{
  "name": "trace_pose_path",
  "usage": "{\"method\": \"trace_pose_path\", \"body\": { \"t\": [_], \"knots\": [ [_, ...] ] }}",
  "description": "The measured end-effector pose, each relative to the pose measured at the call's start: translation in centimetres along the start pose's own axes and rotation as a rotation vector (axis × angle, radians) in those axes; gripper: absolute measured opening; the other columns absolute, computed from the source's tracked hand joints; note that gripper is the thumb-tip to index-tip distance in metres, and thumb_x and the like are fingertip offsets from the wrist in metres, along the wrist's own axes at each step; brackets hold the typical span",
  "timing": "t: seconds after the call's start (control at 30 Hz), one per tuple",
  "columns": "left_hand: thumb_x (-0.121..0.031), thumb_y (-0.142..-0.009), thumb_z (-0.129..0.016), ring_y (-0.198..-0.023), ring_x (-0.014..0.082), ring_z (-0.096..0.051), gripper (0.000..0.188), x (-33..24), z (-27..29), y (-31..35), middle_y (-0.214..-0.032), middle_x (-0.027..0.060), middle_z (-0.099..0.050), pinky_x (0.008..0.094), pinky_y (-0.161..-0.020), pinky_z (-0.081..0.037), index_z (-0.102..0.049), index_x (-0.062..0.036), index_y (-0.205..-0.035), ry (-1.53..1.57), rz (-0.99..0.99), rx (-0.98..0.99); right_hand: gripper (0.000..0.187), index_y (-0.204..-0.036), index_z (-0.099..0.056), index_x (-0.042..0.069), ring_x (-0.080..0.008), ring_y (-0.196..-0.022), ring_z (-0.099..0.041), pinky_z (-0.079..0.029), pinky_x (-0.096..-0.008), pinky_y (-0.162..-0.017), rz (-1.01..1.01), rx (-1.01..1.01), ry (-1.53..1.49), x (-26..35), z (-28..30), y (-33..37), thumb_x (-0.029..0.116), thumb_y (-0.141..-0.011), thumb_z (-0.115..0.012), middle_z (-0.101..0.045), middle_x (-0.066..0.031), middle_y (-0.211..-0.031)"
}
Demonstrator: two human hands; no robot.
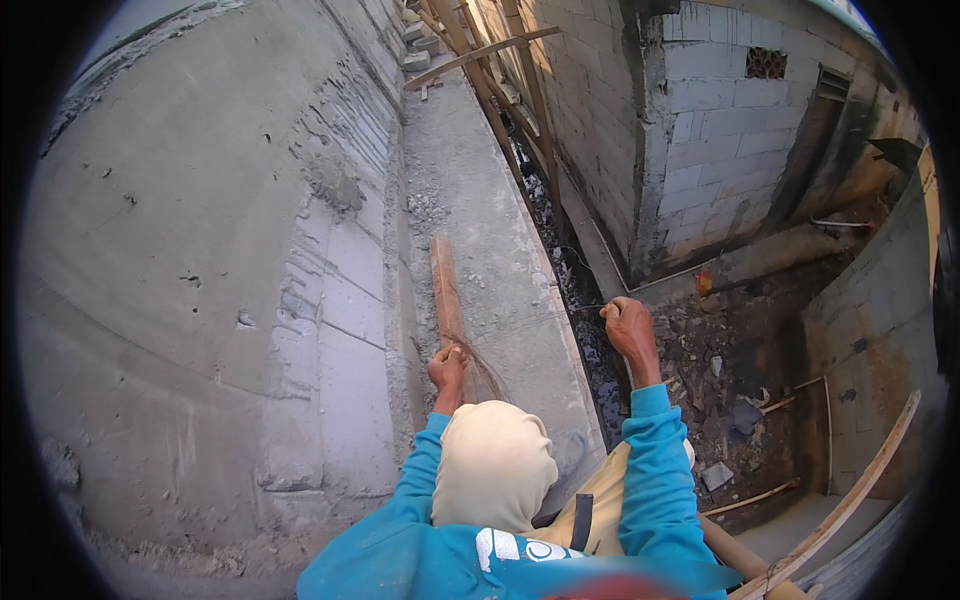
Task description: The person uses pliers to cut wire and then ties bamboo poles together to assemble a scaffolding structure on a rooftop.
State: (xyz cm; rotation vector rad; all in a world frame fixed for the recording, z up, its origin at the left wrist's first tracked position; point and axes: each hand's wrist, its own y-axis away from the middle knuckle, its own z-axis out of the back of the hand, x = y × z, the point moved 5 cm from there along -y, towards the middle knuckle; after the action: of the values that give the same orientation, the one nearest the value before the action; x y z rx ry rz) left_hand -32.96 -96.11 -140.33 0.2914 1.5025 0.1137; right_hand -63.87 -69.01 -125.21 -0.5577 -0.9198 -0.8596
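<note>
While left hand pinches wire bundle by plank, right hand clamps thin strand, apparently separating it; next pull needs steadiness.

The head view looks steeply down at both hands from fairly near.

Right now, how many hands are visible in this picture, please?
2: the left hand, by the plank, holding thin strands; the right hand, near the ditch, pinching a wire.

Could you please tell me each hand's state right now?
Left hand: closed, holding a bundle of thin dark strands.
Right hand: closed, pinching a thin strand.
</note>
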Motion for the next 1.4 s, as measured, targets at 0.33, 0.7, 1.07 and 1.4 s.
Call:
{"method": "trace_pose_path", "body": {
  "t": [0.33,0.7,1.07,1.4],
  "knots": [
    [-0.009,-0.098,-0.059,-0.074,0.0119,-0.064,0.019,1.9,1.3,-0.8,-0.091,0.0073,-0.069,0.0236,-0.064,-0.053,-0.061,0.0017,-0.113,0.145,-0.061,-0.054,0.027,-0.087,-0.069,-0.002,-0.0172,-0.067,-0.056,-0.046,-0.0349,-0.066,-0.035,0.097,0.023,0.9,1.5,1.2,0.020,-0.094,-0.055,-0.062,-0.0099,-0.071],
    [-0.021,-0.093,-0.071,-0.078,0.0118,-0.064,0.027,2.6,0.3,-0.4,-0.092,0.0054,-0.066,0.0240,-0.067,-0.054,-0.064,0.0010,-0.108,0.266,-0.086,0.087,0.028,-0.091,-0.068,-0.002,-0.0116,-0.061,-0.046,-0.040,-0.0333,-0.059,-0.062,0.219,0.083,2.1,2.8,3.6,0.021,-0.096,-0.053,-0.049,-0.0065,-0.063],
    [-0.019,-0.089,-0.071,-0.077,0.0131,-0.063,0.032,0.7,-0.7,0.3,-0.096,0.0061,-0.068,0.0274,-0.066,-0.052,-0.067,-0.0009,-0.116,-0.076,-0.236,0.031,0.028,-0.093,-0.068,-0.003,-0.0214,-0.064,-0.056,-0.045,-0.0380,-0.065,-0.017,0.210,0.139,1.8,2.3,3.4,0.020,-0.094,-0.052,-0.057,-0.0186,-0.069],
    [-0.008,-0.087,-0.062,-0.067,0.0138,-0.061,0.013,2.0,-0.6,-1.4,-0.077,0.0068,-0.066,0.0290,-0.056,-0.048,-0.065,-0.0005,-0.098,-0.102,-0.118,-0.157,0.028,-0.094,-0.070,-0.002,-0.0175,-0.063,-0.055,-0.046,-0.0364,-0.064,-0.065,0.212,0.137,1.3,2.7,3.5,0.021,-0.095,-0.053,-0.057,-0.0145,-0.067]
  ]
}}
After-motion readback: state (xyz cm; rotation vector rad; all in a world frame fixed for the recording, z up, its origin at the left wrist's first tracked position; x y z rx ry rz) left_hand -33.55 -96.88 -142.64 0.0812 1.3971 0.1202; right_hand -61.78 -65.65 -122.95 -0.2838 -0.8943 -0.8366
